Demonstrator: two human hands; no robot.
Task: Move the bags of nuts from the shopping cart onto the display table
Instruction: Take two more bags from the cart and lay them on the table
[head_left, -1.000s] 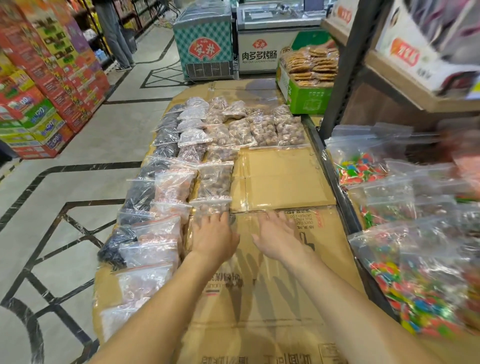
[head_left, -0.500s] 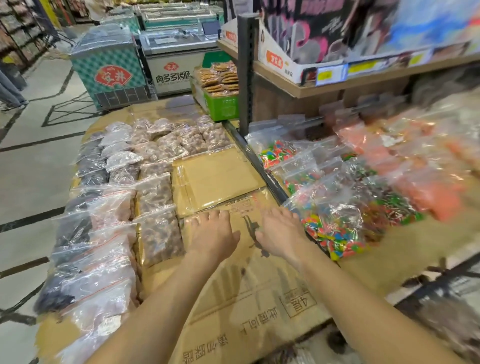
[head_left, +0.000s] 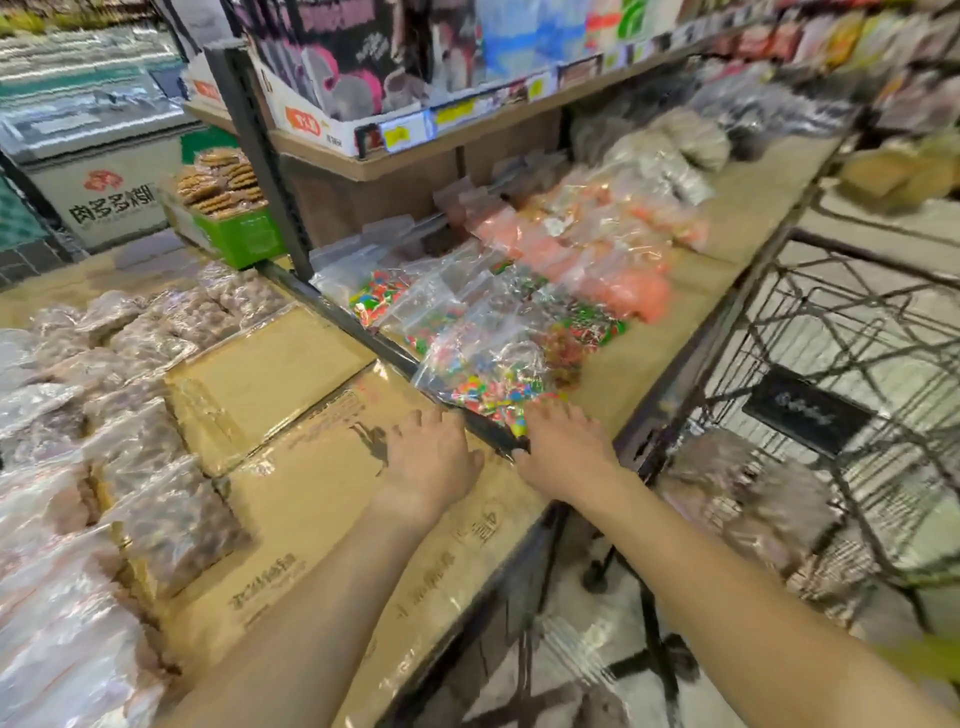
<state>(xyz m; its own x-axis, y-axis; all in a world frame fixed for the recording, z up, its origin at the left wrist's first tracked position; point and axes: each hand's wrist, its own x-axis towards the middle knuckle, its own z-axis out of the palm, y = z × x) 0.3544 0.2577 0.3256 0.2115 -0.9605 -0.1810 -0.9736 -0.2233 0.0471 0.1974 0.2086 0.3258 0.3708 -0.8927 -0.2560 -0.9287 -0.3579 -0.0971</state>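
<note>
Down to the right, inside the shopping cart, bags of nuts are lying nearer the right hand than the left hand, both hovering empty, fingers spread, at the display table edge.

Left hand flat over the table, right hand at its edge. Nut bags lie in the cart.
</note>
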